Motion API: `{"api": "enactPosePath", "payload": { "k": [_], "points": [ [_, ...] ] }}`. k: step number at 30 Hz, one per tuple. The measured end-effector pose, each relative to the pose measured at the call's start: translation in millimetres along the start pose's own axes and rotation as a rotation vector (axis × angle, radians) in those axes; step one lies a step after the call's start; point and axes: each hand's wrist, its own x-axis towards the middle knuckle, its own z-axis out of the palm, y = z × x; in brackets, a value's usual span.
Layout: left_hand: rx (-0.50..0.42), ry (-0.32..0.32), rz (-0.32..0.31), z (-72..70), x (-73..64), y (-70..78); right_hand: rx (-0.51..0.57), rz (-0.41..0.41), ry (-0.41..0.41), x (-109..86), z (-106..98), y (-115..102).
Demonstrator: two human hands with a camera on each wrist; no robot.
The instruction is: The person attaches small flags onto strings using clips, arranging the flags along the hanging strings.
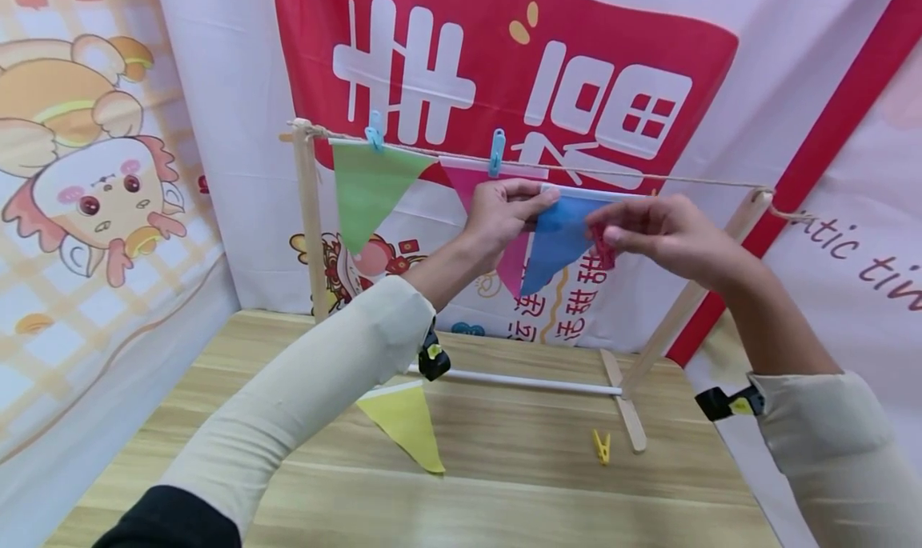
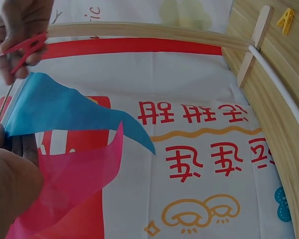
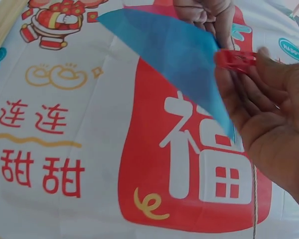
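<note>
My left hand [image 1: 504, 212] pinches the white-edged top of a blue pennant [image 1: 558, 240] near its left corner, up at the rope [image 1: 691, 181]. A red clothespin [image 3: 236, 59] is held between the thumb and fingers of my right hand [image 1: 666, 232], beside the pennant's right part. In the left wrist view the red clothespin [image 2: 27, 49] is just off the pennant's white edge. Left of the blue pennant hangs a pink pennant [image 1: 463, 176], partly hidden by my left hand, with a light blue clothespin [image 1: 497, 152] at its top. Farther left, another light blue clothespin [image 1: 374, 130] holds a green pennant [image 1: 374, 184].
The rope runs between two wooden posts [image 1: 308, 220], with a white rod [image 1: 533, 382] low between them. On the wooden table [image 1: 519, 500] lie a yellow pennant [image 1: 410, 428] and a yellow clothespin [image 1: 602, 447]. A printed cloth backdrop [image 1: 245, 132] stands behind the frame.
</note>
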Motion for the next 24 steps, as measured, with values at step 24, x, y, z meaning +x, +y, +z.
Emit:
{"api": "enactPosePath", "payload": {
  "k": [24],
  "points": [
    [-0.033, 0.078, -0.012, 11.5, 5.4, -1.2, 0.090, -0.012, 0.492, 49.0, -16, -27]
  ]
}}
